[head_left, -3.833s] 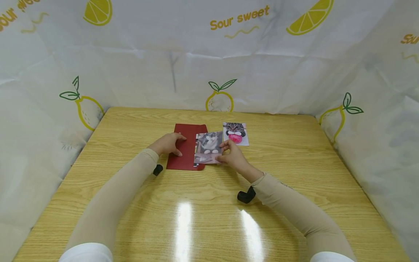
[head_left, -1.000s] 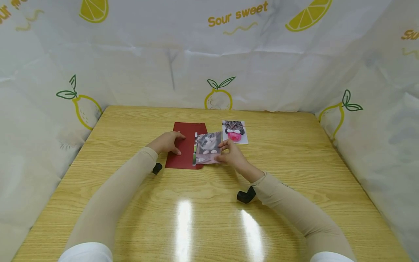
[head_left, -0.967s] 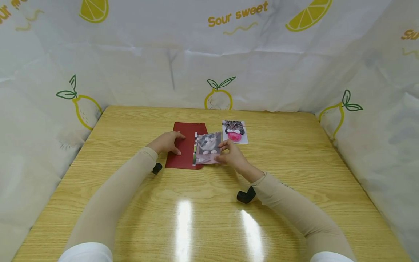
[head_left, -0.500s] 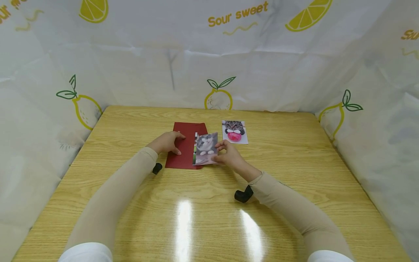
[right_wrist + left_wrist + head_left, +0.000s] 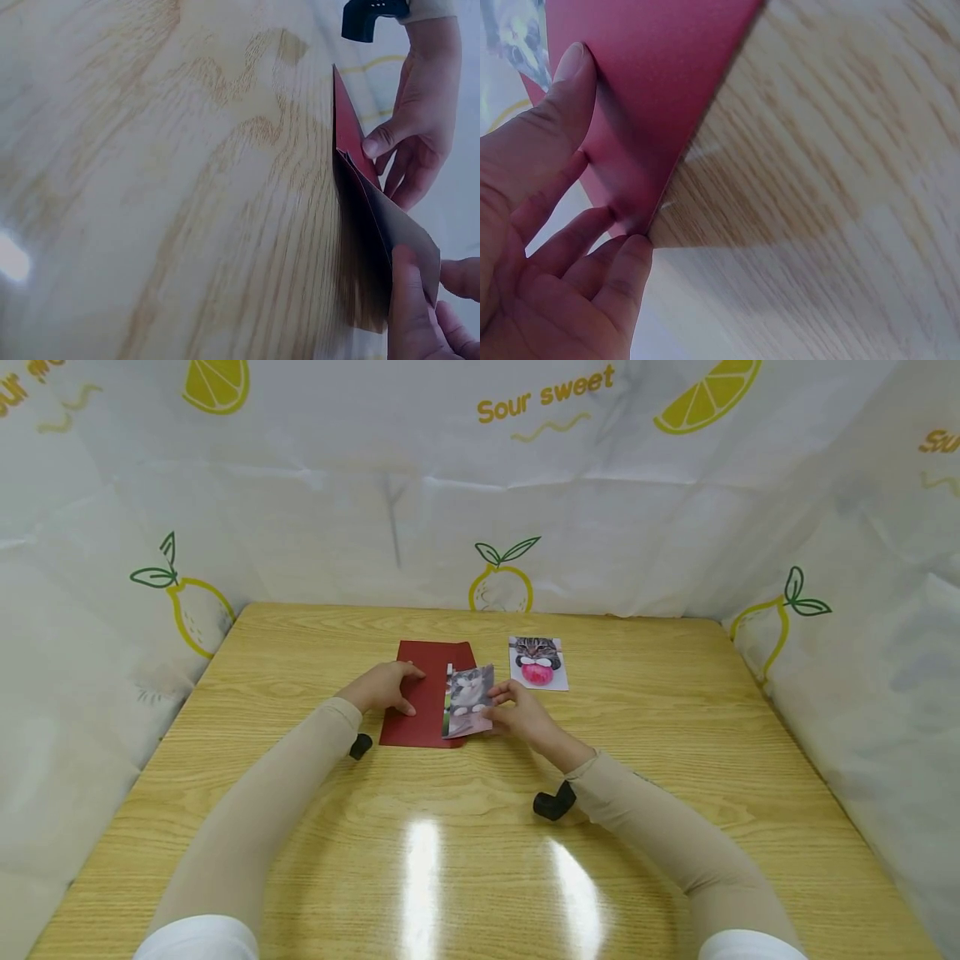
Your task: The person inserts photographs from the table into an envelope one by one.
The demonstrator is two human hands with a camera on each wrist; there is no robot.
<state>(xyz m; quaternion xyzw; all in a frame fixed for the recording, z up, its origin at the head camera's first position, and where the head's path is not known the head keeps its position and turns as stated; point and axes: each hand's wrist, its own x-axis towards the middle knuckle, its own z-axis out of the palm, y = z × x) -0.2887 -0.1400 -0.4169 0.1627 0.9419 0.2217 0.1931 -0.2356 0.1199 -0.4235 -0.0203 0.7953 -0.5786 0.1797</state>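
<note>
A red envelope (image 5: 424, 693) lies flat toward the back of the table. My left hand (image 5: 384, 686) rests on its left part, thumb and fingertips pressing it, as the left wrist view shows up close around the envelope's corner (image 5: 660, 82). My right hand (image 5: 525, 717) pinches the right side of a grey-and-white cat photo (image 5: 469, 697) between thumb and fingers. That photo overlaps the envelope's right part, its held end raised in the right wrist view. Along the photo's left side shows a narrow strip of another picture (image 5: 447, 703). How far the photo sits in the envelope I cannot tell.
A second photo, of a tabby cat with a pink ball (image 5: 538, 664), lies on the wooden table (image 5: 645, 718) behind my right hand. Black camera mounts (image 5: 555, 802) hang below both wrists. A lemon-printed white cloth (image 5: 337, 527) walls the back and sides.
My right hand has moved slightly left, bringing the cat photo's right side with it; the photo looks narrower. My left hand, the envelope and the tabby photo stay in place.
</note>
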